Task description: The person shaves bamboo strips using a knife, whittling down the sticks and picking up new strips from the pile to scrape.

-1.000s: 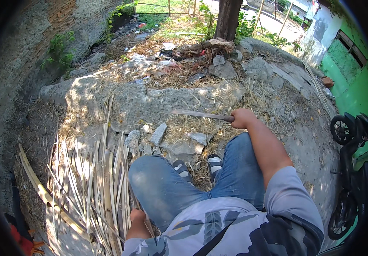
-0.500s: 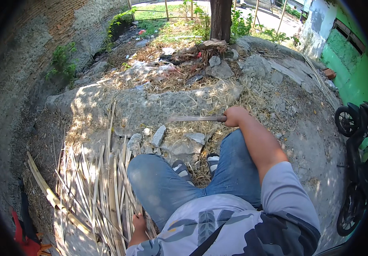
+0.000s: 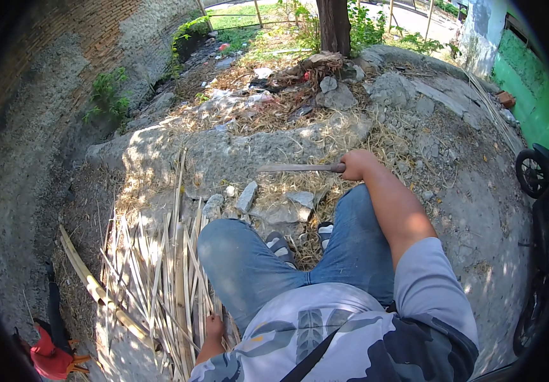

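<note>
My right hand (image 3: 357, 165) is closed around the dark handle of a machete (image 3: 297, 168), held out beyond my right knee. Its long blade points left, roughly level, over the straw-littered ground. Low at my left side, my left hand (image 3: 214, 326) is curled beside my thigh at the edge of a pile of split bamboo strips (image 3: 153, 280). It appears to grip a bamboo strip, though the fingers are partly hidden. The pale, thin strips lie lengthwise left of my left knee.
Longer bamboo pieces (image 3: 99, 290) lie left of the pile. Broken stones (image 3: 246, 197) sit before my feet, with a concrete ledge (image 3: 223, 153) beyond. A tree trunk (image 3: 334, 28) stands ahead. Motorbikes (image 3: 537, 184) line the right; a red-and-orange object (image 3: 51, 356) is lower left.
The whole view has shifted slightly, the scene moving right in the picture. The machete stays outstretched in my right hand, slightly higher in view. My left hand remains by the strips.
</note>
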Demonstrator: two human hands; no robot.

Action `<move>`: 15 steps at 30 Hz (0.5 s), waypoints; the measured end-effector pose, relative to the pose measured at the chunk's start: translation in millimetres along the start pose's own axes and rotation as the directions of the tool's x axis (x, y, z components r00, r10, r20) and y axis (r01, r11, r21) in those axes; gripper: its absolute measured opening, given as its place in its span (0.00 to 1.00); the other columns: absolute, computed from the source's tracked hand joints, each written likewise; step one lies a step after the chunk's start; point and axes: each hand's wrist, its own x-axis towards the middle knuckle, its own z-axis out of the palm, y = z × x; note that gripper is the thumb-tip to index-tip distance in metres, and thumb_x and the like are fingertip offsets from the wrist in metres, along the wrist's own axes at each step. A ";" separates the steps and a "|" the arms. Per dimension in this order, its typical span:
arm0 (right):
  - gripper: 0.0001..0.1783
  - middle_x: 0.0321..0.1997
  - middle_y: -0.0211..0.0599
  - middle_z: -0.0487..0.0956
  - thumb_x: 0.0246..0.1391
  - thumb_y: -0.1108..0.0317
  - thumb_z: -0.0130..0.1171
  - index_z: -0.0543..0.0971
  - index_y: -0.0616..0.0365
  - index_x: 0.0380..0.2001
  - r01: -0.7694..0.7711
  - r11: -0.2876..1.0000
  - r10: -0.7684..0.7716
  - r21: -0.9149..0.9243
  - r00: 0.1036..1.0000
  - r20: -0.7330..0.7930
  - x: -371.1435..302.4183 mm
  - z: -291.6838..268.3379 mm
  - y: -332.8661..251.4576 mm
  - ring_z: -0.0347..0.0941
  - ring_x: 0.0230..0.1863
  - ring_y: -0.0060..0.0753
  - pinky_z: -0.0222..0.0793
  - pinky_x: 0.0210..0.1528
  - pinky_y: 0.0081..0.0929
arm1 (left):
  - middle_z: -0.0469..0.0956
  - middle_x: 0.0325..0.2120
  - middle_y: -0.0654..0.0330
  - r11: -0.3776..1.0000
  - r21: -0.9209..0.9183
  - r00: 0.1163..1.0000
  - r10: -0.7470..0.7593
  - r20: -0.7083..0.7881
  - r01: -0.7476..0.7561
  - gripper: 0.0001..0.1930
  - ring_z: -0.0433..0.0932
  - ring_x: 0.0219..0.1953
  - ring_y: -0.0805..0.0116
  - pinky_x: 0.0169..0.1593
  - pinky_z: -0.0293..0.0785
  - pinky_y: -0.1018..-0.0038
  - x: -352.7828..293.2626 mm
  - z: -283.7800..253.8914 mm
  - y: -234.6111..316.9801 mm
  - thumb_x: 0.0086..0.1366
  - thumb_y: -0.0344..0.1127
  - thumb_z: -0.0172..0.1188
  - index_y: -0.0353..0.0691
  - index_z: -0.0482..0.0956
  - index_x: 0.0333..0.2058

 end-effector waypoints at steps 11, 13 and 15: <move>0.20 0.41 0.42 0.86 0.42 0.60 0.64 0.87 0.44 0.43 -0.027 0.997 0.028 0.072 1.000 -0.006 -3.9 -6.5 0.1 0.82 0.45 0.48 0.78 0.49 0.45 | 0.78 0.48 0.38 0.809 0.466 0.823 0.510 -0.250 -0.359 0.22 0.76 0.52 0.36 0.56 0.73 0.54 -39.6 -8.3 85.7 0.64 0.34 0.59 0.32 0.74 0.56; 0.19 0.43 0.42 0.86 0.43 0.60 0.63 0.87 0.45 0.42 -0.029 0.998 0.029 0.063 0.999 0.014 -2.3 -7.7 -0.8 0.82 0.47 0.47 0.78 0.50 0.45 | 0.77 0.43 0.38 0.810 0.515 0.871 0.440 -0.216 -0.281 0.22 0.76 0.50 0.36 0.56 0.72 0.53 -41.3 -12.9 93.3 0.65 0.32 0.56 0.32 0.72 0.58; 0.18 0.44 0.42 0.86 0.45 0.60 0.62 0.87 0.46 0.42 -0.035 0.998 0.033 0.055 0.999 0.034 -1.7 -6.8 0.6 0.82 0.48 0.47 0.78 0.51 0.44 | 0.75 0.44 0.37 0.792 0.532 0.863 0.462 -0.203 -0.299 0.23 0.76 0.49 0.36 0.56 0.72 0.53 -34.6 -15.0 87.4 0.66 0.31 0.54 0.31 0.70 0.60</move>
